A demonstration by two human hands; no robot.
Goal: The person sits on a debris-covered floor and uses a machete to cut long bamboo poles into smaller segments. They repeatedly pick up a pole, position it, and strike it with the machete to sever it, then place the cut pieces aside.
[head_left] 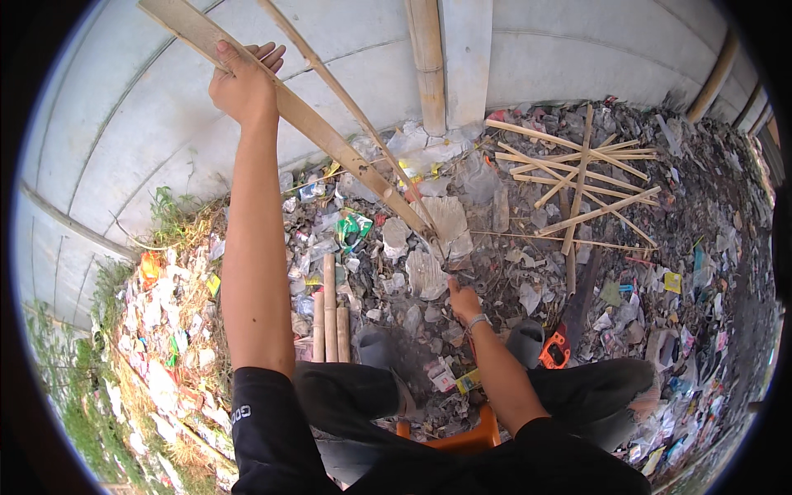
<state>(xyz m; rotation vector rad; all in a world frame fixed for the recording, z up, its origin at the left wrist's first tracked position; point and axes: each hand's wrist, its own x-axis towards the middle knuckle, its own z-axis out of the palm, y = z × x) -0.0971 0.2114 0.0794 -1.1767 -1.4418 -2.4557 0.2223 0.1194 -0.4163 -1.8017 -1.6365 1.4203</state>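
1. A long flat bamboo slat point(313, 124) is held up by the left hand point(241, 82), whose fingers are wrapped closed around the slat near its upper end, high against the pale concrete wall point(124, 140).

2. The slat's long axis is laid on a diagonal: from the grip it runs down and to the right, and its lower tip is planted in the litter on the ground point(701, 247), beside some crumpled grey plastic point(450, 223).

3. A second, thinner bamboo strip point(346, 99) is seen running nearly parallel just to the right of the slat, meeting it near the same low point; whether it is touched by the left hand cannot be told.

4. The right hand point(462, 301) is held low, just below the slat's planted end and near it, with a watch on the wrist. It appears loosely curled with the thumb raised; whether anything is gripped in it cannot be told.

5. The lower end of the slat is therefore nearer the right hand, while the upper end is secured by the outstretched left arm.

6. A few short bamboo sections point(330, 309) are laid side by side on the ground between the arms, to the left.

7. A heap of split bamboo sticks point(577, 177) is scattered crosswise well to the right, and an orange-handled tool point(555, 353) is lying near the right knee.

8. An orange stool point(462, 437) is partly visible under the seated person.
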